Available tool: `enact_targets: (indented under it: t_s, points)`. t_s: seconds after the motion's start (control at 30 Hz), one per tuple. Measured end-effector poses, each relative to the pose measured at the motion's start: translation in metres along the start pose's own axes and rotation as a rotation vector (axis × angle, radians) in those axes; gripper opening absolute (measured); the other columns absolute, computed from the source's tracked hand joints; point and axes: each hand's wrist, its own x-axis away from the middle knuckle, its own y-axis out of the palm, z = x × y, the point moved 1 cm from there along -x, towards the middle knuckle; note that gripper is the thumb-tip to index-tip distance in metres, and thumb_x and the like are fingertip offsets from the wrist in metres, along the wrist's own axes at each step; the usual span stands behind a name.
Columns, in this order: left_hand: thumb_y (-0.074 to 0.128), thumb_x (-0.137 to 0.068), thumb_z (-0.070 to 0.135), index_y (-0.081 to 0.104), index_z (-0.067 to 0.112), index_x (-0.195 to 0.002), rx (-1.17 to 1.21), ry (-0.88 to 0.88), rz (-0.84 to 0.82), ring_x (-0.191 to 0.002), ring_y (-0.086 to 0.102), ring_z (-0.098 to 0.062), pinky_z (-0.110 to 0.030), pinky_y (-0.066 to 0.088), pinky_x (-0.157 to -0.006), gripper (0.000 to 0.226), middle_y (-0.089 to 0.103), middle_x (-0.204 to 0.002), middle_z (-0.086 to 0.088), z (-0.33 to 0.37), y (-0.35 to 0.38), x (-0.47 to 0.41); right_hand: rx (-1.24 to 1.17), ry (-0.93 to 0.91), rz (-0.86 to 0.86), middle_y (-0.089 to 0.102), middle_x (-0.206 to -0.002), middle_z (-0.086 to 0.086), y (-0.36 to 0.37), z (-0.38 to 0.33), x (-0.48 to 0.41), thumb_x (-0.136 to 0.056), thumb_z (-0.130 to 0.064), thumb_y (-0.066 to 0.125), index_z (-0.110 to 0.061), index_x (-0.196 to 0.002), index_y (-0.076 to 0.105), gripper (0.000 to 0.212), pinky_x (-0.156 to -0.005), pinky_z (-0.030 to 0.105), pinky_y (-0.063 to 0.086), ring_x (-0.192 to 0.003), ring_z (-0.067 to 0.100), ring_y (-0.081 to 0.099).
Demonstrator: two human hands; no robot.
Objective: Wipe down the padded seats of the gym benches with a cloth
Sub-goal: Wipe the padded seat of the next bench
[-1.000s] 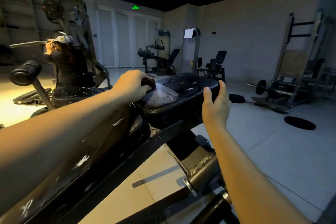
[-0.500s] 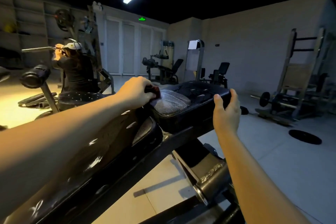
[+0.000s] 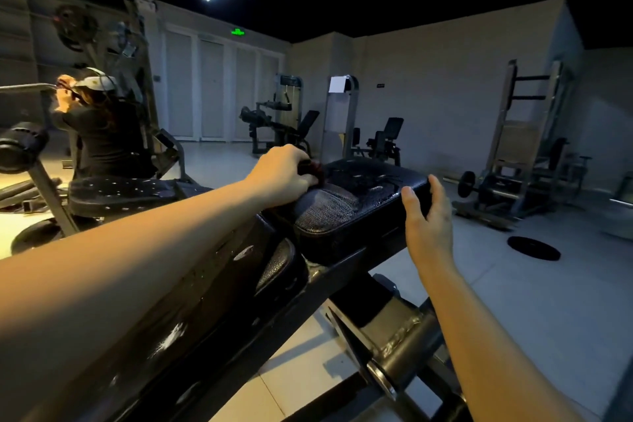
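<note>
A black padded bench runs from lower left toward the centre; its seat pad (image 3: 356,199) is worn and shiny, with a cracked patch near its front. My left hand (image 3: 284,169) grips a dark reddish cloth (image 3: 313,169) bunched at the pad's near left edge, and most of the cloth is hidden under my fingers. My right hand (image 3: 428,216) hovers by the pad's right side, fingers straight and spread, just off the edge. The long back pad (image 3: 191,312) lies below my left forearm.
The bench's steel frame and roller (image 3: 394,356) jut out below my right arm. A person (image 3: 102,134) works at a machine on the left. A weight plate (image 3: 533,248) lies on the floor at right, near a rack with a barbell (image 3: 513,161). More machines (image 3: 284,127) stand at the back.
My right hand has let go of the pad's right edge and opened beside it. My left hand with the cloth stays at the pad's left edge. The view has shifted slightly.
</note>
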Motion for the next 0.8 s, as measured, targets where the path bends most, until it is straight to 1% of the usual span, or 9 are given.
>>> enact_targets:
  t_s: [0.1, 0.17, 0.3, 0.4, 0.47, 0.57, 0.63, 0.7, 0.8]
  points:
    - [0.076, -0.089, 0.029, 0.074, 0.017, -0.094, 0.125, 0.253, -0.116, -0.087, 0.065, -0.017, -0.036, 0.051, -0.074, 0.013, 0.069, -0.092, 0.004, 0.033, 0.002, 0.021, -0.005, 0.017, -0.003, 0.035, -0.157, -0.003, -0.001, -0.002, 0.001, -0.102, -0.050, 0.051, -0.031, -0.158, 0.030, 0.063, -0.104, 0.029, 0.030, -0.139, 0.010, 0.034]
    - [0.075, -0.090, 0.029, 0.073, 0.017, -0.102, 0.134, 0.360, -0.140, -0.091, 0.063, -0.012, -0.031, 0.050, -0.076, 0.017, 0.067, -0.097, 0.006, 0.033, 0.001, 0.031, -0.008, 0.021, -0.015, 0.035, -0.154, -0.006, -0.001, -0.003, 0.002, -0.102, -0.050, 0.052, -0.032, -0.157, 0.031, 0.062, -0.105, 0.028, 0.030, -0.133, 0.005, 0.033]
    - [0.073, -0.091, 0.028, 0.068, 0.016, -0.091, -0.020, 0.188, -0.042, -0.089, 0.061, -0.023, -0.033, 0.038, -0.068, 0.013, 0.062, -0.089, 0.004, -0.011, -0.003, 0.004, -0.031, 0.039, -0.020, 0.035, -0.139, -0.016, -0.002, -0.005, 0.003, -0.101, -0.050, 0.053, -0.033, -0.157, 0.031, 0.062, -0.108, 0.028, 0.029, -0.127, 0.000, 0.030]
    - [0.071, -0.091, 0.026, 0.071, 0.013, -0.095, -0.047, 0.043, 0.026, -0.094, 0.063, -0.032, -0.032, 0.037, -0.070, 0.013, 0.069, -0.095, -0.007, -0.021, -0.001, -0.014, -0.033, 0.042, -0.013, 0.033, -0.135, -0.020, -0.001, -0.005, 0.004, -0.102, -0.049, 0.053, -0.034, -0.157, 0.031, 0.061, -0.106, 0.026, 0.028, -0.125, -0.003, 0.030]
    - [0.071, -0.090, 0.027, 0.071, 0.015, -0.098, -0.018, 0.092, -0.008, -0.095, 0.063, -0.031, -0.032, 0.039, -0.071, 0.014, 0.068, -0.096, -0.005, 0.000, 0.005, -0.007, -0.024, 0.033, -0.012, 0.035, -0.135, -0.020, -0.001, -0.005, 0.004, -0.101, -0.049, 0.053, -0.033, -0.157, 0.032, 0.061, -0.106, 0.027, 0.028, -0.125, -0.002, 0.032]
    - [0.075, -0.090, 0.031, 0.073, 0.020, -0.105, 0.101, 0.352, -0.159, -0.093, 0.062, -0.016, -0.033, 0.048, -0.075, 0.019, 0.064, -0.097, 0.007, 0.043, 0.001, 0.027, -0.012, 0.030, -0.012, 0.038, -0.139, -0.018, -0.001, -0.004, 0.004, -0.100, -0.052, 0.053, -0.035, -0.156, 0.033, 0.062, -0.111, 0.032, 0.034, -0.129, 0.002, 0.037]
    - [0.075, -0.090, 0.031, 0.073, 0.025, -0.107, 0.122, 0.457, -0.263, -0.091, 0.060, -0.008, -0.026, 0.050, -0.077, 0.018, 0.063, -0.099, 0.011, 0.054, -0.003, 0.036, -0.032, 0.035, -0.015, 0.043, -0.145, -0.013, -0.002, 0.000, 0.002, -0.097, -0.059, 0.055, -0.040, -0.154, 0.034, 0.063, -0.115, 0.040, 0.039, -0.134, 0.008, 0.043]
    - [0.074, -0.091, 0.032, 0.073, 0.025, -0.103, 0.105, 0.404, -0.299, -0.085, 0.064, -0.006, -0.025, 0.053, -0.072, 0.014, 0.068, -0.094, 0.010, 0.048, -0.004, 0.022, -0.029, 0.034, -0.023, 0.044, -0.149, -0.008, -0.003, 0.002, 0.001, -0.097, -0.059, 0.055, -0.041, -0.154, 0.034, 0.063, -0.116, 0.043, 0.039, -0.137, 0.012, 0.043]
    - [0.073, -0.091, 0.031, 0.070, 0.018, -0.092, 0.015, 0.199, -0.167, -0.088, 0.067, -0.023, -0.034, 0.050, -0.070, 0.013, 0.071, -0.090, 0.001, 0.015, 0.000, -0.021, -0.021, 0.019, -0.041, 0.041, -0.150, -0.010, -0.006, 0.001, 0.001, -0.097, -0.055, 0.054, -0.039, -0.155, 0.033, 0.064, -0.118, 0.038, 0.034, -0.138, 0.008, 0.039]
